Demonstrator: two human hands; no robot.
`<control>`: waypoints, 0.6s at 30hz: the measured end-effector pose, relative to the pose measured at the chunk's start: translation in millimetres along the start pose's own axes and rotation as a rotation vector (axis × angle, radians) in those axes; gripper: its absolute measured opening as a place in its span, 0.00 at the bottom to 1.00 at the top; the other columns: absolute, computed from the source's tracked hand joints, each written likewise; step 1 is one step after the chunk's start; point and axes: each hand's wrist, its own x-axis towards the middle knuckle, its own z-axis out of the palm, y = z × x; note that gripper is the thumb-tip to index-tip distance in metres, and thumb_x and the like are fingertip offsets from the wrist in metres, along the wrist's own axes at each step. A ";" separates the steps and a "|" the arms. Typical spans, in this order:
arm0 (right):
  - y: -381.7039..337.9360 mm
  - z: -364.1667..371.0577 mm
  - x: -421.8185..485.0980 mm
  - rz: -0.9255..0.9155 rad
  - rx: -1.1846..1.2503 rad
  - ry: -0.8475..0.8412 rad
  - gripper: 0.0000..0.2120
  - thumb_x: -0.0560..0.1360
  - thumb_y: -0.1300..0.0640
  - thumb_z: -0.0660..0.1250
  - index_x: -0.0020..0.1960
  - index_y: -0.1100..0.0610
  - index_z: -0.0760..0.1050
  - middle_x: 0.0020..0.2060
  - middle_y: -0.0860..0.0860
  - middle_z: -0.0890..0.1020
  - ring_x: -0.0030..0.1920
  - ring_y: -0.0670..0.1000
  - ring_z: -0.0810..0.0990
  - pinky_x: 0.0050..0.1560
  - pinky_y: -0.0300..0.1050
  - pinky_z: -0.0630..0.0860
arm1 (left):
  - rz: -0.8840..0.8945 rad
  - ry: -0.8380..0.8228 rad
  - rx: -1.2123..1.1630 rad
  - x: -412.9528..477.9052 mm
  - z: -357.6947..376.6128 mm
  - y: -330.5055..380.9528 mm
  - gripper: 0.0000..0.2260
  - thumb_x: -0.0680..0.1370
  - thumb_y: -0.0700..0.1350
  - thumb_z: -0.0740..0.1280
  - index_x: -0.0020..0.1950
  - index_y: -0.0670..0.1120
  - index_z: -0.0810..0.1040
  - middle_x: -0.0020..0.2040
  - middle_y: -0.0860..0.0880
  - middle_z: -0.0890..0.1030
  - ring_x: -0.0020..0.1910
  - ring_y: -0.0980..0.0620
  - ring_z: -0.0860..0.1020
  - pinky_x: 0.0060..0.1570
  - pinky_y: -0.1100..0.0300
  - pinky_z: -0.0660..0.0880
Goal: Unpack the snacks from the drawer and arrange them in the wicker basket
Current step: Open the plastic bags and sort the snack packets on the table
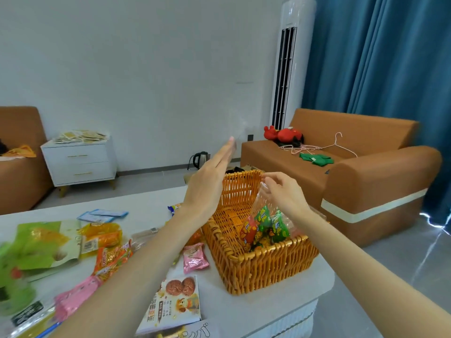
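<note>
Hands over the basket, one bag going in.

Right hand pinches the gathered top of a clear bag of small green and red packets, probably by the neck so that it hangs and can be set upright. Left hand, fingers straight and together, holds nothing and is raised beside it, likely to keep out of the way. Directly below the right hand, the wicker basket takes the bag at its near end, and the far end shows bare weave. Under and outward of the left forearm, more snacks lie loose on the table: a pink packet just beside the basket, a cookie pack, orange packets, and a green pouch farthest out. Most of the arranging seems left to do.
</note>
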 end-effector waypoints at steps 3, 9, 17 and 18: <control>-34.6 -0.5 -12.0 0.231 0.501 -0.250 0.22 0.83 0.44 0.51 0.70 0.54 0.69 0.66 0.52 0.75 0.59 0.55 0.78 0.60 0.52 0.76 | 0.120 0.011 0.069 -14.8 -27.6 4.9 0.36 0.76 0.31 0.66 0.79 0.50 0.54 0.77 0.52 0.61 0.71 0.50 0.68 0.67 0.54 0.69; -65.6 0.6 -34.8 0.400 1.115 -0.671 0.43 0.72 0.24 0.50 0.74 0.55 0.64 0.70 0.60 0.72 0.65 0.66 0.74 0.62 0.66 0.72 | 0.451 -0.037 0.341 -62.1 -99.9 -8.1 0.39 0.57 0.25 0.74 0.68 0.41 0.73 0.67 0.45 0.76 0.62 0.44 0.78 0.60 0.48 0.72; -82.3 86.3 -100.9 0.426 0.617 -0.813 0.13 0.78 0.63 0.62 0.61 0.64 0.71 0.60 0.61 0.76 0.63 0.60 0.74 0.68 0.59 0.67 | 0.529 -0.259 0.431 -163.8 -156.5 -47.8 0.29 0.59 0.34 0.81 0.59 0.49 0.81 0.63 0.50 0.79 0.61 0.48 0.79 0.61 0.54 0.74; -82.1 100.3 -108.9 0.442 0.640 -0.793 0.09 0.78 0.68 0.60 0.58 0.65 0.72 0.55 0.60 0.77 0.58 0.58 0.76 0.63 0.56 0.73 | 0.491 -0.247 0.397 -177.0 -160.1 -51.8 0.28 0.61 0.34 0.80 0.59 0.49 0.81 0.64 0.50 0.79 0.62 0.48 0.78 0.63 0.54 0.74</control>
